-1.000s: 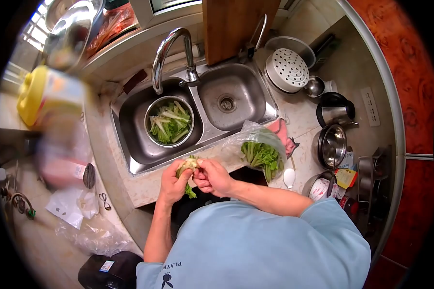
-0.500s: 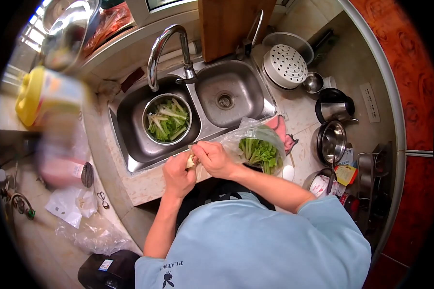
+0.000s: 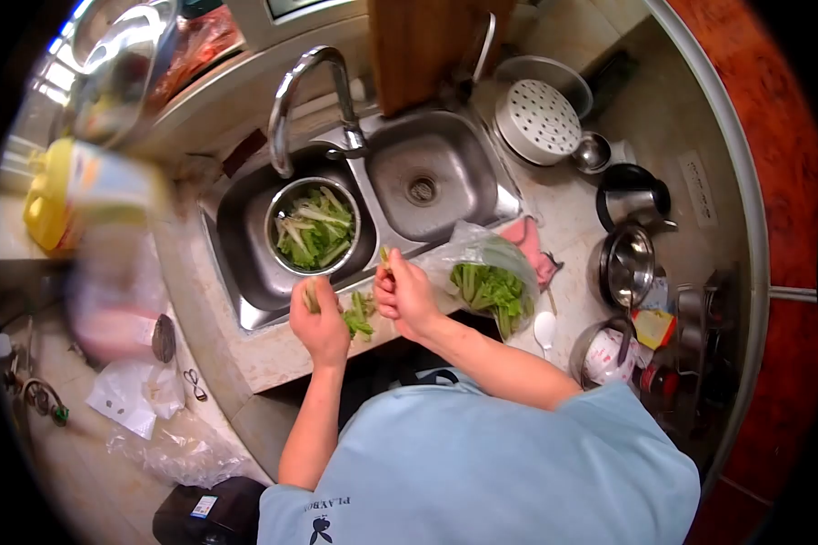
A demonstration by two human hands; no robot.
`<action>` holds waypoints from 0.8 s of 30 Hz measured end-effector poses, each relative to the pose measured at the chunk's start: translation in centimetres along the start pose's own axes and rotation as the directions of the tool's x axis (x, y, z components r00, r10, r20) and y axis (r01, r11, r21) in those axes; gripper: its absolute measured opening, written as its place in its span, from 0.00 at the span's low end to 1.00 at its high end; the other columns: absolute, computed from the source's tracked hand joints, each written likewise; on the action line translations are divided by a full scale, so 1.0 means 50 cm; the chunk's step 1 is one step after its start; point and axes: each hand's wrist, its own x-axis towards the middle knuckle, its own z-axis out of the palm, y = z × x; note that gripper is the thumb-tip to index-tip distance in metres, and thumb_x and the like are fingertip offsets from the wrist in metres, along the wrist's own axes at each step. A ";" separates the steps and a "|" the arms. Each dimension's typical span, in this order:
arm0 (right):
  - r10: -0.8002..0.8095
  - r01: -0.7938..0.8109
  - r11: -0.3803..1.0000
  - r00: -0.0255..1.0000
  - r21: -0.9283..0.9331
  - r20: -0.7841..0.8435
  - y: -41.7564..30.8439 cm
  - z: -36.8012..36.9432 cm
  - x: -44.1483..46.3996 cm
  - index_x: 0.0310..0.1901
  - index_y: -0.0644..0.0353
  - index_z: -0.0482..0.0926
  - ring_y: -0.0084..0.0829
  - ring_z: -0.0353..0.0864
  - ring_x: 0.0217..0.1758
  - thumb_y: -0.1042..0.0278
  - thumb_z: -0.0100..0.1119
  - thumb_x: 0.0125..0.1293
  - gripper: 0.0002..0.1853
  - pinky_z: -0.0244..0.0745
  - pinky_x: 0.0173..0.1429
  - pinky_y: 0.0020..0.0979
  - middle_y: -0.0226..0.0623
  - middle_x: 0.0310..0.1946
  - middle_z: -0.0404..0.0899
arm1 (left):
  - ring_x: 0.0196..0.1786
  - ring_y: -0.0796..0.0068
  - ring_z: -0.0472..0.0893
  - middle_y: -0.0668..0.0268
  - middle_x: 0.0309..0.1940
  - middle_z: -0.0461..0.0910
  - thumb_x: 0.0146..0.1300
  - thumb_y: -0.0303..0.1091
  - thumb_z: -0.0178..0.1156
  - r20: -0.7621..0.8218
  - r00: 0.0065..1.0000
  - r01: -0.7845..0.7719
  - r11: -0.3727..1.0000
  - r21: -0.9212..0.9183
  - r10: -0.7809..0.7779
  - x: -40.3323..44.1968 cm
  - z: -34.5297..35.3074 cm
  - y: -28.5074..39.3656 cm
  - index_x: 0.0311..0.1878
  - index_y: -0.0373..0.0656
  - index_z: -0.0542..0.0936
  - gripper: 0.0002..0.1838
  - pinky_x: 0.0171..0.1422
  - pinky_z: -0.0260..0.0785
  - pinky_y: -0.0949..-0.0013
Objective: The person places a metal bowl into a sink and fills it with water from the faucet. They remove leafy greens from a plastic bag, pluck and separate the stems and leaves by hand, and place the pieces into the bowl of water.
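Note:
My left hand (image 3: 321, 325) is closed around a pale leafy-green stalk (image 3: 312, 296) at the front edge of the sink. Close beside it, my right hand (image 3: 409, 298) pinches a small piece of leafy green (image 3: 385, 258) between thumb and fingers. Between the two hands, more green leaves (image 3: 359, 314) show over the counter edge; whether they lie there or hang from a hand I cannot tell. A round metal bowl (image 3: 273, 252) of torn greens stands in the left sink basin (image 3: 245, 277). Right of my right hand lies a clear plastic bag (image 3: 463, 238) with leafy greens (image 3: 495, 291) inside.
A chrome faucet (image 3: 286, 104) arches over the left basin, next to the right basin (image 3: 445, 154). Right of the sink are a pink cloth (image 3: 529, 243), a white spoon (image 3: 544, 329), a white perforated steamer (image 3: 538, 123) and metal pots (image 3: 629, 263). Crumpled plastic (image 3: 182, 445) lies at left.
My hands have moved apart, the left one slightly leftward and the right one slightly up and right. The piece they held together is now in two parts, and green leaves show between them.

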 end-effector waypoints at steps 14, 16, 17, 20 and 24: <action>0.199 -0.237 0.943 0.964 -0.233 -0.178 0.012 -0.112 -0.082 0.31 0.58 0.68 0.19 0.58 0.20 0.50 0.42 0.75 0.20 0.53 0.22 0.22 0.26 0.21 0.62 | 0.37 0.75 0.80 0.62 0.38 0.82 0.65 0.31 0.54 -0.145 0.796 0.504 0.776 -0.379 -0.588 0.485 -0.109 -0.429 0.50 0.39 0.78 0.13 0.39 0.71 0.72; 0.175 -0.232 0.942 0.956 -0.243 -0.234 0.013 -0.131 -0.093 0.31 0.59 0.68 0.19 0.58 0.20 0.51 0.42 0.75 0.20 0.52 0.21 0.21 0.26 0.21 0.62 | 0.37 0.71 0.80 0.62 0.37 0.82 0.66 0.30 0.49 -0.031 0.733 0.558 0.626 -0.545 -0.680 0.562 -0.115 -0.476 0.49 0.41 0.76 0.12 0.39 0.73 0.67; 0.162 -0.228 0.940 0.953 -0.253 -0.256 0.013 -0.137 -0.096 0.31 0.59 0.68 0.19 0.58 0.20 0.51 0.41 0.75 0.20 0.53 0.22 0.21 0.26 0.21 0.62 | 0.37 0.69 0.80 0.62 0.37 0.81 0.66 0.30 0.46 0.036 0.695 0.592 0.543 -0.596 -0.718 0.599 -0.113 -0.493 0.49 0.41 0.75 0.12 0.39 0.73 0.65; 0.148 -0.232 0.940 0.938 -0.251 -0.313 0.018 -0.144 -0.093 0.31 0.59 0.68 0.19 0.58 0.20 0.51 0.40 0.75 0.20 0.53 0.22 0.22 0.26 0.21 0.62 | 0.37 0.66 0.81 0.61 0.37 0.82 0.65 0.30 0.44 0.213 0.657 0.694 0.469 -0.545 -0.724 0.716 -0.129 -0.563 0.46 0.41 0.74 0.11 0.40 0.73 0.63; 0.162 -0.242 0.943 0.933 -0.228 -0.321 0.036 -0.153 -0.076 0.31 0.59 0.68 0.18 0.58 0.20 0.53 0.40 0.76 0.20 0.53 0.21 0.21 0.27 0.22 0.63 | 0.39 0.63 0.81 0.57 0.39 0.82 0.65 0.31 0.46 0.044 0.775 0.593 0.702 -0.394 -0.630 0.702 -0.121 -0.457 0.43 0.38 0.77 0.11 0.42 0.74 0.65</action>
